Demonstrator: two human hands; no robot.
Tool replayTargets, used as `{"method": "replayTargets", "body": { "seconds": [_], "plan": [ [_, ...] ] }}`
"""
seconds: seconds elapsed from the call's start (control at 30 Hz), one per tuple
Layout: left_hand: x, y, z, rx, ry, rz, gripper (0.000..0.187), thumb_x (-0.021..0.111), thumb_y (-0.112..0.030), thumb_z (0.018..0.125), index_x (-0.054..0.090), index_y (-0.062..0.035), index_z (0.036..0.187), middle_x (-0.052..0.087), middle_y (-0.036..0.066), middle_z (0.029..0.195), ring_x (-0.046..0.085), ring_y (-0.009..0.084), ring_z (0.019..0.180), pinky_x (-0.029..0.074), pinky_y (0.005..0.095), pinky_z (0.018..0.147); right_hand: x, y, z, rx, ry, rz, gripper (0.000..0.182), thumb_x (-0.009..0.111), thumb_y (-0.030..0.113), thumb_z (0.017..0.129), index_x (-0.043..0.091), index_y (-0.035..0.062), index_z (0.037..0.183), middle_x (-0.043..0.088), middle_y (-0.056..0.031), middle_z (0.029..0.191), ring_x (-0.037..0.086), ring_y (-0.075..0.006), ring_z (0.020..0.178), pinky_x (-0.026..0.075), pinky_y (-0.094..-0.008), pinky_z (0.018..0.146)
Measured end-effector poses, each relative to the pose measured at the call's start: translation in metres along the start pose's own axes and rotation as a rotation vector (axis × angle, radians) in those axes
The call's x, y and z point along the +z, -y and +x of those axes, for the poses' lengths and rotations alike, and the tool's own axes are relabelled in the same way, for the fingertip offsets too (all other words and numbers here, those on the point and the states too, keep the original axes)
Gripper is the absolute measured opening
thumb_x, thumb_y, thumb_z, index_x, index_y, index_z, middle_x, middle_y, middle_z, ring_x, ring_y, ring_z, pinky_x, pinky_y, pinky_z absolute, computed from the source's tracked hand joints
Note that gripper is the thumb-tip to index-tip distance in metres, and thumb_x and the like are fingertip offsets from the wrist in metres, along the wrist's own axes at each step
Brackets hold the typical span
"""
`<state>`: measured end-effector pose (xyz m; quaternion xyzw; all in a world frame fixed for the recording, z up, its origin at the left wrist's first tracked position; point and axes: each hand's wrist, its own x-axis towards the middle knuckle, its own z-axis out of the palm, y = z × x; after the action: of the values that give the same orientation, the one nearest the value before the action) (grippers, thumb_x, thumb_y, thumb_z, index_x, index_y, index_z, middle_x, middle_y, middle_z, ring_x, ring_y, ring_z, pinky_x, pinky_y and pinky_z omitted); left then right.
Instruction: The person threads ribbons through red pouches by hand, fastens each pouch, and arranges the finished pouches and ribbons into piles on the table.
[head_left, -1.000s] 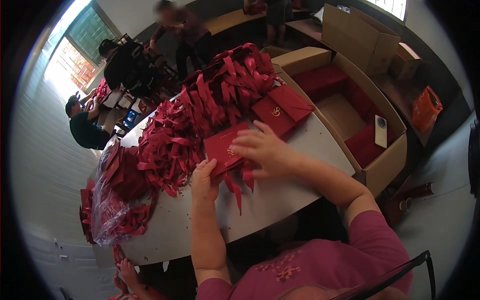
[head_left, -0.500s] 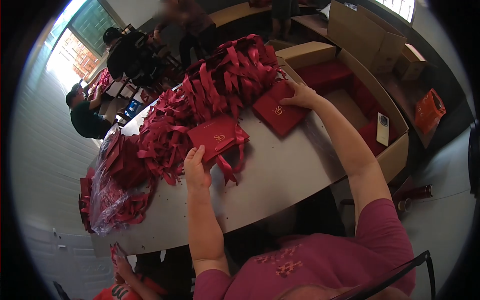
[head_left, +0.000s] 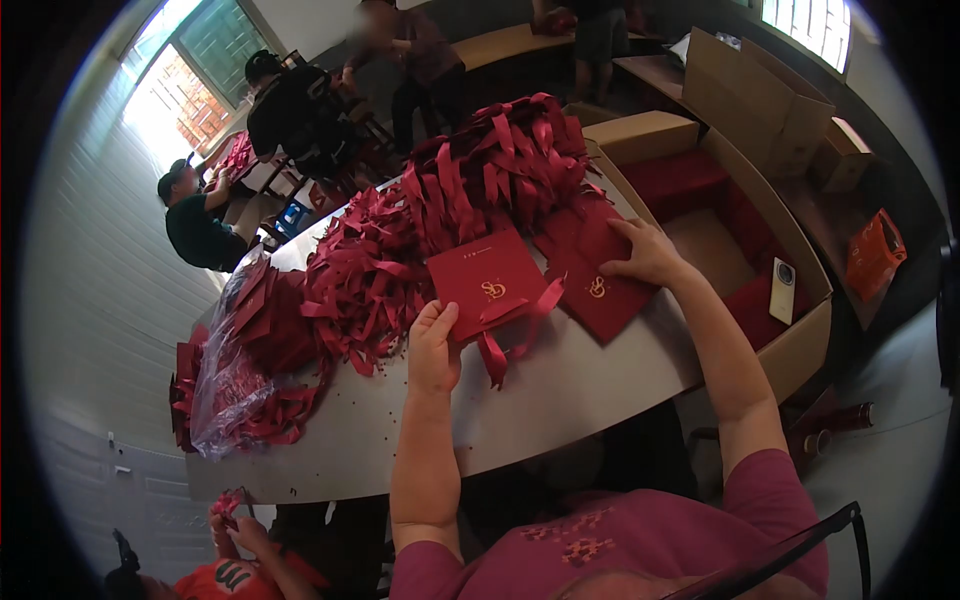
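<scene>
My left hand grips the lower left edge of a flat red gift bag, thumb on top. A gold logo is on its face, and a red ribbon handle hangs from its lower edge. To the right, my right hand is on a second flat red bag, thumb and fingers curved over it; a gold logo shows there too. That bag's upper end lies near a big heap of red bags and ribbons. Its underside is hidden.
A clear plastic bag with red bags stands at the table's left end. Right of the table, an open carton holds red items and a phone. A person in orange sits at lower left; other people are behind.
The left hand's bag has turned flatter towards me and shifted right in view. My right hand and its bag appear lower and further right; more of that bag shows. The whole view has shifted slightly.
</scene>
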<state>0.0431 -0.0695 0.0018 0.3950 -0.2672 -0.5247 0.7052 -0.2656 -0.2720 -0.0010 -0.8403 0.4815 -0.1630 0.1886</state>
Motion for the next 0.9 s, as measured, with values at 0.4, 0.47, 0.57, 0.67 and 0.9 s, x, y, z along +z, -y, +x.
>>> {"method": "replayTargets", "body": {
  "seconds": [0.4, 0.47, 0.57, 0.67, 0.9],
  "plan": [
    [0.116, -0.113, 0.131, 0.483, -0.144, 0.153, 0.025, 0.057, -0.007, 0.095, 0.052, 0.0014, 0.118, 0.062, 0.014, 0.112, 0.065, 0.0230, 0.099, 0.055, 0.0320, 0.087, 0.009, 0.017, -0.028, -0.004, -0.074, -0.054, 0.090, 0.072, 0.055, 0.073, 0.043, 0.0071, 0.144, 0.047, -0.0189, 0.137, 0.044, -0.0369, 0.129, 0.034, -0.0456, 0.108],
    [0.128, -0.115, 0.185, 0.574, -0.395, 0.298, 0.036, 0.062, -0.005, 0.089, 0.049, 0.0011, 0.122, 0.061, 0.016, 0.113, 0.065, 0.0268, 0.098, 0.054, 0.0361, 0.087, 0.009, 0.017, -0.030, 0.006, -0.062, -0.032, 0.090, 0.072, 0.054, 0.074, 0.043, 0.0066, 0.144, 0.045, -0.0191, 0.139, 0.042, -0.0361, 0.131, 0.033, -0.0439, 0.110],
    [0.117, -0.102, 0.245, 0.560, -0.741, 0.749, 0.040, 0.061, -0.007, 0.081, 0.056, 0.0017, 0.120, 0.063, 0.021, 0.114, 0.064, 0.0335, 0.101, 0.050, 0.0409, 0.091, 0.006, 0.016, -0.030, 0.014, -0.038, 0.000, 0.089, 0.071, 0.053, 0.075, 0.041, 0.0059, 0.144, 0.044, -0.0192, 0.141, 0.040, -0.0349, 0.133, 0.032, -0.0430, 0.110],
    [0.088, -0.103, 0.275, 0.063, -0.597, 1.488, 0.036, 0.053, -0.017, 0.083, 0.067, 0.0002, 0.112, 0.065, 0.023, 0.115, 0.063, 0.0358, 0.107, 0.047, 0.0410, 0.096, 0.012, 0.013, -0.031, -0.009, -0.077, -0.008, 0.088, 0.072, 0.053, 0.075, 0.043, 0.0058, 0.143, 0.046, -0.0188, 0.138, 0.042, -0.0340, 0.130, 0.033, -0.0443, 0.107],
    [0.093, -0.110, 0.229, 0.165, -0.565, 1.858, 0.045, 0.041, -0.031, 0.091, 0.070, -0.0026, 0.111, 0.063, 0.022, 0.121, 0.059, 0.0390, 0.113, 0.044, 0.0460, 0.099, 0.014, 0.010, -0.031, -0.039, -0.114, -0.016, 0.089, 0.073, 0.052, 0.074, 0.042, 0.0039, 0.143, 0.048, -0.0187, 0.135, 0.043, -0.0315, 0.127, 0.034, -0.0446, 0.104]
  ]
}}
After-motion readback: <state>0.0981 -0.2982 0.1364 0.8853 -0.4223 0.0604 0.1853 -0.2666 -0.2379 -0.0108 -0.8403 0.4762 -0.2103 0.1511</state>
